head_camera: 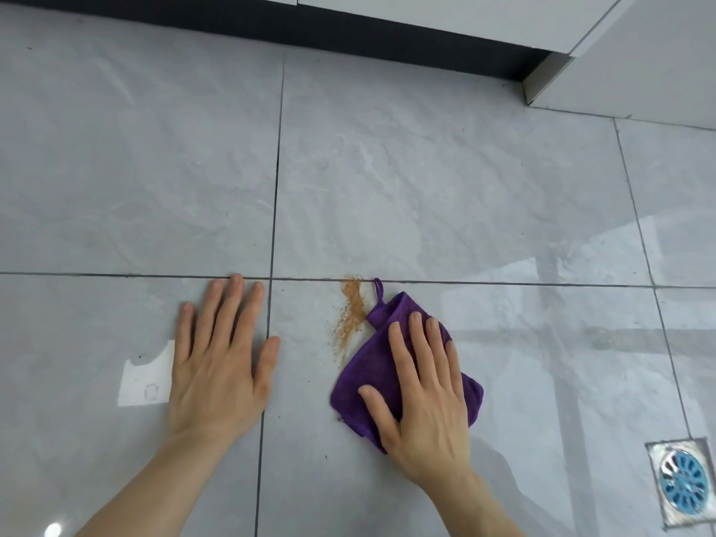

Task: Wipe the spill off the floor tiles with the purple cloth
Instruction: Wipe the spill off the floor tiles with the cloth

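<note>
Both hands lie flat: right hand (422, 397) pins cloth (372, 377) beside spill (350, 315) to wipe; left hand (221, 358) braces on floor (426, 188)

Right hand (424, 397) flat on cloth (362, 385), spill (350, 315) just left of it, left hand (221, 362) flat on floor tiles (426, 188) farther left.

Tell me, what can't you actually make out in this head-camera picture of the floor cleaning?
- Floor under the purple cloth: hidden by cloth and right hand; any spill beneath is unseen.
- Left hand: covers its patch of tile.
- Small mark on the white scrap: too small to read.
- Floor drain: partly cut by the right edge.
</note>
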Motion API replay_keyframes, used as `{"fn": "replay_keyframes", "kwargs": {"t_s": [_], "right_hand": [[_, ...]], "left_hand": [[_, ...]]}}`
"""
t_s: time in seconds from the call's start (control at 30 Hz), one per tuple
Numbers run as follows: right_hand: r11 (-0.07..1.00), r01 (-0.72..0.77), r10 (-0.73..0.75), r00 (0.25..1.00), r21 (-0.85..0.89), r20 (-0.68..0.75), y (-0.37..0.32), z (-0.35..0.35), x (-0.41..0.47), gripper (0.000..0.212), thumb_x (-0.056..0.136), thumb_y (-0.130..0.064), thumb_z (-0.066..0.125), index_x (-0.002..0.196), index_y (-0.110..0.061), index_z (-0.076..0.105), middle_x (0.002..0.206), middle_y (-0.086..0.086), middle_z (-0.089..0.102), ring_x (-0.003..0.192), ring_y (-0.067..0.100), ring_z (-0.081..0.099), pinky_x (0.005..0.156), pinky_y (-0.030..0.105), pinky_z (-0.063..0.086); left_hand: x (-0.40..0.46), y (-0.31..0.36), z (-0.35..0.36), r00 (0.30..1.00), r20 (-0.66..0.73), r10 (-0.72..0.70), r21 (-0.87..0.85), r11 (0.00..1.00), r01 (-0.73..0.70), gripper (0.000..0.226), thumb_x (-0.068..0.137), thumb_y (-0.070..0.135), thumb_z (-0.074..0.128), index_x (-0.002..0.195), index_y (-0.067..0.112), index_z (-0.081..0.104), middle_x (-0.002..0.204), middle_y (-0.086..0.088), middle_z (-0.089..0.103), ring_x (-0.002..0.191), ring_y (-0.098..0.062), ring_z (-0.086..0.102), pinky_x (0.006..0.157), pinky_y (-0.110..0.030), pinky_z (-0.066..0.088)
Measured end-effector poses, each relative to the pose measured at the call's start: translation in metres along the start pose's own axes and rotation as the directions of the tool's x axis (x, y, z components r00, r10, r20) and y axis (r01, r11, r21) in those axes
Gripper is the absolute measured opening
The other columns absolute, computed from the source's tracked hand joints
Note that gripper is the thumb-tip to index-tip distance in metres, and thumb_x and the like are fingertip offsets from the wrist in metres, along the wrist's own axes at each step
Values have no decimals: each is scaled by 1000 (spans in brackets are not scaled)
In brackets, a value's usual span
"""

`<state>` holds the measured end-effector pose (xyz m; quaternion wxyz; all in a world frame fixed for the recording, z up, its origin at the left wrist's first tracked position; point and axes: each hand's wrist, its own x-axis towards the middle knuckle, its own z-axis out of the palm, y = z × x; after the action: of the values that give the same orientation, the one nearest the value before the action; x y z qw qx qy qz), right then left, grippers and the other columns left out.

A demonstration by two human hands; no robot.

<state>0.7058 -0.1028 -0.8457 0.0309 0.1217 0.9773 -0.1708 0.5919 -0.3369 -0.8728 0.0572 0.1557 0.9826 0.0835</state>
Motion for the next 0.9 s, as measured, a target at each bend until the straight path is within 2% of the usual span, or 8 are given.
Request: {"fn": "replay_keyframes", "kwargs": {"t_s": [0.13, 0.4, 0.6, 0.7, 0.77, 0.83, 0.87, 0.9], "right_hand": [[998, -5, 1, 998, -65, -59, 5, 15, 10, 82, 99, -70, 41, 163, -22, 25, 173, 6, 22, 162, 27, 12, 128, 53, 20], [996, -84, 87, 975, 25, -204, 10, 11, 78, 56, 106, -40, 45, 157, -18, 40, 168, 8, 33, 158, 29, 25, 128, 49, 22], [950, -165, 227, 947, 265, -227, 12, -2, 136, 37, 108, -18, 47, 143, -19, 59, 162, 3, 45, 157, 23, 28, 129, 47, 19], [852, -238, 361, 912, 466, -194, 6, -7, 142, 37, 110, -23, 41, 142, -23, 58, 159, -11, 42, 155, 10, 24, 130, 45, 17], [771, -276, 419, 899, 573, -130, -9, -10, 145, 41, 110, -33, 36, 148, -31, 51, 159, -18, 41, 153, 3, 25, 129, 31, 14], [766, -174, 289, 953, 619, -90, -36, -7, 141, 39, 110, -35, 33, 145, -40, 50, 155, -24, 43, 150, -10, 24, 123, 15, 6], [816, -102, 184, 979, 569, -87, -49, -1, 135, 40, 110, -34, 32, 144, -41, 51, 158, -23, 41, 152, -10, 19, 125, 18, 2], [893, -38, 82, 994, 449, -79, -60, 6, 127, 41, 110, -36, 31, 145, -38, 52, 164, -15, 36, 157, -1, 14, 129, 28, 1]], "left_hand": [[0, -1, 1, 1000, 2, 0, 18, 1000, 0, 69, 104, 52, 17, 165, 20, 19, 175, -5, 18, 163, -24, 12, 131, -53, 10], [0, 0, 2, 1000, 3, -4, 16, 1000, 3, 69, 103, 52, 21, 165, 20, 19, 175, -4, 17, 163, -22, 9, 132, -53, 10], [0, -1, 2, 1000, 14, -3, 8, 1000, 3, 69, 103, 52, 20, 165, 22, 17, 176, -3, 15, 164, -22, 7, 132, -52, 8], [0, -1, 2, 1000, 13, -5, 14, 1000, 4, 69, 103, 52, 21, 166, 22, 15, 176, -2, 14, 164, -22, 7, 132, -52, 8], [0, -1, 2, 1000, 18, -3, 15, 1000, 3, 70, 103, 52, 21, 166, 23, 15, 176, -2, 14, 164, -22, 7, 132, -52, 8], [0, 0, 1, 1000, 13, -5, 10, 1000, 5, 70, 103, 52, 23, 166, 23, 15, 176, -2, 15, 163, -22, 8, 132, -52, 8], [0, 0, 1, 1000, 12, -8, 8, 1000, 8, 70, 103, 52, 24, 165, 23, 17, 175, -3, 16, 163, -22, 9, 132, -53, 9], [0, 0, 1, 1000, 12, -10, 6, 1000, 10, 69, 102, 52, 24, 165, 22, 18, 175, -3, 17, 163, -23, 11, 131, -53, 11]]}}
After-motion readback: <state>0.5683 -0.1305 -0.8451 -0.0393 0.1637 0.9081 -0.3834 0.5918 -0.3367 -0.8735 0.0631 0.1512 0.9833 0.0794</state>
